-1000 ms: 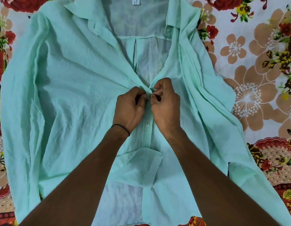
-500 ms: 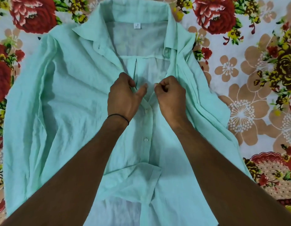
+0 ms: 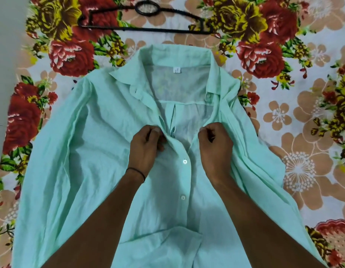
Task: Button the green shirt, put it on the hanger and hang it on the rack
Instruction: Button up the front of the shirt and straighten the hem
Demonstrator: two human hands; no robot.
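One step up from the button (image 3: 184,161) closed a second ago and parted, pinching the open front edges of the green shirt (image 3: 90,161) with left hand (image 3: 146,149) and right hand (image 3: 216,149), spread on the floral sheet (image 3: 303,93) below the hanger (image 3: 146,29), likely lining up the next buttonhole.

Mint-green shirt (image 3: 94,161), white buttons (image 3: 184,161); black hanger (image 3: 148,29); bedsheet (image 3: 303,105) white, red-yellow-tan floral.

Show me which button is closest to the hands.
The upper placket button, between the left hand and right hand; the lower button and collar button lie farther off.
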